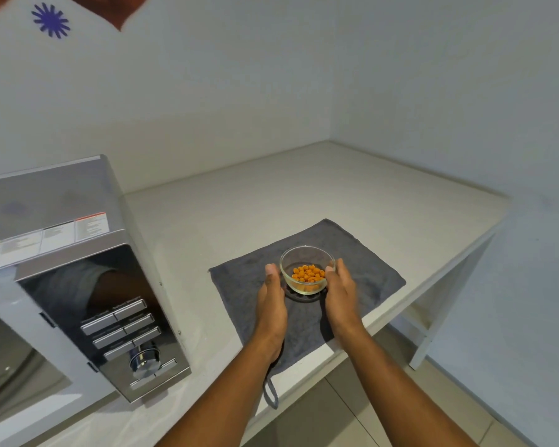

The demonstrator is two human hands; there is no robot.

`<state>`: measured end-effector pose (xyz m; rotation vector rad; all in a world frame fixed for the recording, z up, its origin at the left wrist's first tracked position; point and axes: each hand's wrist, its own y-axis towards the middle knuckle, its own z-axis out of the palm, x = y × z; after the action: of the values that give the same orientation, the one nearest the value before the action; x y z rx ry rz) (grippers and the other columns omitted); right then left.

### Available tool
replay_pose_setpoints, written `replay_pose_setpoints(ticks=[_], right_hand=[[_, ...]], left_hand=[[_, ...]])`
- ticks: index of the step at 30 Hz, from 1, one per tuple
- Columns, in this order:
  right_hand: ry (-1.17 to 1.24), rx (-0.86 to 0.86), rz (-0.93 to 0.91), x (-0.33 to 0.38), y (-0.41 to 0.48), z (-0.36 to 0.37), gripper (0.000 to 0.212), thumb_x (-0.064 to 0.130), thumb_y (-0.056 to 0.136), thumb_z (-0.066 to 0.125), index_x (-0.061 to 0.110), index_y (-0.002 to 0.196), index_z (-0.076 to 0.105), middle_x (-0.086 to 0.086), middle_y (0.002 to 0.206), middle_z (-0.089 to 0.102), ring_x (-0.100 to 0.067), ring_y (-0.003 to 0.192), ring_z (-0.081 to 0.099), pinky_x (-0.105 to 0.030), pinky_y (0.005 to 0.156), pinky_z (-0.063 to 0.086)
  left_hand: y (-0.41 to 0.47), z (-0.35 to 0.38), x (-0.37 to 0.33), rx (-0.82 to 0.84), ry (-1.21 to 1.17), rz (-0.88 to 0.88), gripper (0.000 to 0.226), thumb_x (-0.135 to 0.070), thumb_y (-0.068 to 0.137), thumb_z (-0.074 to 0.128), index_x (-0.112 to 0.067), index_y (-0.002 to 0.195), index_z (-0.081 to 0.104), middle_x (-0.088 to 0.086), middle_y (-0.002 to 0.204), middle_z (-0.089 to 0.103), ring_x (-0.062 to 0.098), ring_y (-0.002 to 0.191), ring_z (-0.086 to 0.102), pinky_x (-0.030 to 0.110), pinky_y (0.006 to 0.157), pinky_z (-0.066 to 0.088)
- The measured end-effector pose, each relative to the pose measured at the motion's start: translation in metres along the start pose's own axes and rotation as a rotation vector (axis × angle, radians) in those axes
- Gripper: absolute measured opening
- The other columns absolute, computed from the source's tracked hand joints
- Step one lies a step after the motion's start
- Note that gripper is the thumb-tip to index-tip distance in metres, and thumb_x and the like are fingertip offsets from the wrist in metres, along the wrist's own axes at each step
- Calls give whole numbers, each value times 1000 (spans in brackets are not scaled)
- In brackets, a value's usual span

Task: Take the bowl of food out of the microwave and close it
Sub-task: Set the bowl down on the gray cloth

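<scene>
A clear glass bowl [306, 253] holding orange food pieces sits on a dark grey towel [368, 269] on the counter. My left hand [271, 304] is cupped against the bowl's left side and my right hand [341, 295] against its right side, thumbs at the rim. The silver microwave [78, 221] stands at the left. Its cavity [10, 359] with the turntable shows open at the lower left, and its door is out of the frame.
The pale counter [271, 195] runs back to a corner between two white walls. Its front edge [417, 304] passes just behind my wrists, with tiled floor below. The microwave's control panel with its knob [144, 362] faces me. The towel's loop [270, 395] hangs over the edge.
</scene>
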<state>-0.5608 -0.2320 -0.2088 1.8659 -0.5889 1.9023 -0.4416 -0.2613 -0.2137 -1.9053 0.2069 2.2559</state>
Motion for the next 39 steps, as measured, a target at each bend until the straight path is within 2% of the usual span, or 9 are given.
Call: replay_pose_setpoints(ticks=[2,4,5,7,8,10,13,22,39], right_hand=[[-10,-23,-23,2,-8,-2,42,29,108,40,14,146,48,9,121,69,5,109,63,-5,77,49],[-8,-43,-30,5,-22,-3,26,30,107,40,20,122,59,6,103,69,5,104,62,-19,72,52],[2,-53,-47,4,-26,-3,24,33,106,41,20,115,58,11,105,68,5,104,62,-11,78,28],[-18,-85,-40,6,-40,-2,52,43,101,41,11,135,18,15,128,25,-7,118,20,-30,93,13],[-18,-97,-40,7,-48,-3,32,48,99,41,30,107,16,21,104,25,3,94,24,-26,86,18],[-24,-152,-53,8,-67,-2,48,46,101,43,21,142,47,4,143,52,-15,136,46,-29,105,29],[-58,-234,-99,15,-99,-2,58,37,107,43,20,160,27,1,166,32,-20,152,30,-38,121,26],[-29,-92,-252,41,-224,12,68,53,96,40,32,159,26,9,167,28,-11,152,26,-45,123,28],[283,326,-377,134,-453,34,48,48,104,44,43,151,40,25,152,47,-4,138,46,-25,107,36]], left_hand=[[-9,-5,-3,0,20,-8,56,-94,79,36,-63,108,71,-36,111,73,-21,108,63,2,82,48],[-17,-11,-3,-24,7,-21,81,-90,84,35,-40,142,59,-31,124,61,-20,109,57,0,80,45],[-19,-14,-2,-34,1,-25,85,-84,89,33,-30,152,50,-27,128,56,-18,111,53,0,78,45],[-30,-20,-7,-36,12,-22,80,-77,95,31,-26,157,42,-28,128,52,-23,106,53,-3,74,44],[-39,-23,-11,-33,18,-19,75,-75,96,32,-31,154,43,-34,124,53,-27,101,56,-4,73,45],[-61,-28,-20,-27,-2,-25,57,-74,96,36,-40,139,51,-43,110,64,-30,98,60,-3,74,46],[-99,-36,-36,-10,-51,-5,37,-71,96,37,-50,119,54,-54,97,66,-32,97,59,-3,74,46],[-215,-71,-82,-97,30,78,80,-77,91,30,-36,160,35,-16,160,44,6,149,38,33,123,26],[-450,-143,-200,-469,51,573,83,-91,84,36,-38,144,60,-19,146,64,0,139,54,46,123,38]])
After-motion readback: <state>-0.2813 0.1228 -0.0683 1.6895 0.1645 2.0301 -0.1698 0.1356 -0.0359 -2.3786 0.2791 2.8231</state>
